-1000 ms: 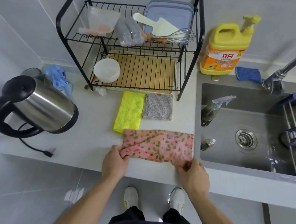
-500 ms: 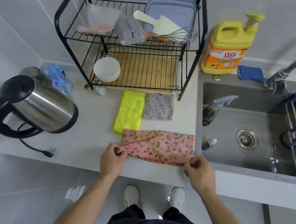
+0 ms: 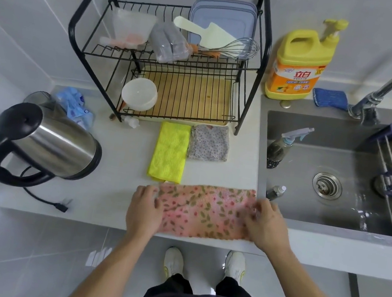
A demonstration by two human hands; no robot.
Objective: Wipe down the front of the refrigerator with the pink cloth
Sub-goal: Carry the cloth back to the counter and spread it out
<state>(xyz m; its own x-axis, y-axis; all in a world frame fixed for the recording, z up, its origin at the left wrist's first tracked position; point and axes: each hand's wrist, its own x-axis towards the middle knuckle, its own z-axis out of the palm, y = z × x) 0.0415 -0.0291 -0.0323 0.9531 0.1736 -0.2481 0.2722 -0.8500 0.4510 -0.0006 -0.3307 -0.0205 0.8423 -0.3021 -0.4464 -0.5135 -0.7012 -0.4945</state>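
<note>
Head view: corners pinched a moment ago, left hand [image 3: 144,210] and right hand [image 3: 268,229] now press near-flat fingers on the ends of the pink cloth [image 3: 205,212] — lying at the countertop's [image 3: 113,186] 6 o'clock edge — wiping unstarted, refrigerator unseen.

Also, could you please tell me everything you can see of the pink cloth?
The pink cloth is a soft, fleecy-looking rectangle printed with small olive leaves and red flowers. It lies spread flat, long side across, at the front edge of the pale counter. The left hand and right hand cover its short ends; pinching or pressing, I cannot tell.
</note>
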